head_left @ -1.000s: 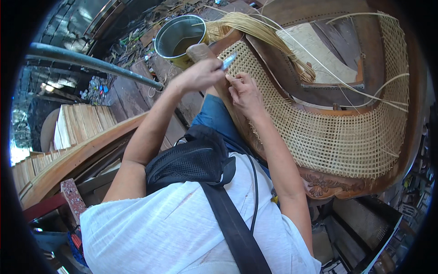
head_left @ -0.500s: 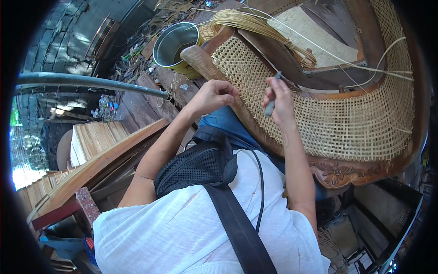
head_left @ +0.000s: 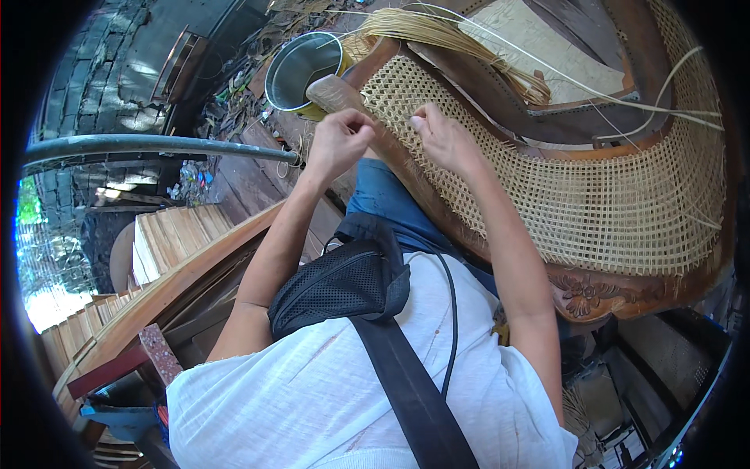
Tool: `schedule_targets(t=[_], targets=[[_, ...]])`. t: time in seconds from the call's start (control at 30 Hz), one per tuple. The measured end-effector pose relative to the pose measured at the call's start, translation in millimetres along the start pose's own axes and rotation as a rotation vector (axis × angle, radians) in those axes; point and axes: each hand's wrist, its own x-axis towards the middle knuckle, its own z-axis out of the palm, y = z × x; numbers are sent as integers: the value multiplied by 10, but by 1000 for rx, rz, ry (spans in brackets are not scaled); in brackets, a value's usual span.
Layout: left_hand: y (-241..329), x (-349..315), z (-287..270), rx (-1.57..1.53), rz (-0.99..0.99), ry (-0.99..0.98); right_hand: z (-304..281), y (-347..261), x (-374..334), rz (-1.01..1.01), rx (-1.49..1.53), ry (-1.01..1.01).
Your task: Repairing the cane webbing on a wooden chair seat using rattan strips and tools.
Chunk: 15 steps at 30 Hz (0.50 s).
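left hand: the left hand [head_left: 336,148] is raised beside the near left rail of the chair frame, its fingers curled in, the thumb close to the forefinger; whether a thin strand sits in that pinch, i cannot tell.
right hand: the right hand [head_left: 449,142] is over the left part of the weave, a little apart from the other hand, fingers bent and thumb drawn in toward them; what they have hold of, if anything, i cannot tell, nor whether they touch the cane.
woven cane panel: the cane panel [head_left: 594,207] spans the chair frame from the far left, around a wide curve, up to the far right.
chair frame: the brown wooden chair frame [head_left: 643,295] lies to the right, with a carved flower [head_left: 583,295] on its near edge and a rounded wooden end [head_left: 331,92] just beyond the left hand.
cane bundle: a bundle of pale cane strands [head_left: 426,30] is draped across the far part of the frame.
bucket: a metal bucket [head_left: 299,59], yellowish outside, stands far left of the rounded end.
left side: a metal pole [head_left: 156,144] juts in, with stacked wooden pieces [head_left: 183,238] nearer.
wearer: white shirt [head_left: 289,391], blue jeans [head_left: 387,191], and a black mesh pouch [head_left: 336,285] at the chest on a wide strap [head_left: 414,391].
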Motion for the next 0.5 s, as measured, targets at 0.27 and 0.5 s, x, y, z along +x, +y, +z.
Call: schedule_targets(t=[0.27,0.5], targets=[[53,40,-165,-458,-336,-13,-144,-286,312,-162,-88,-80],[124,57,-205,-698,-336,-220,94,-83,344,-185,810,-164]])
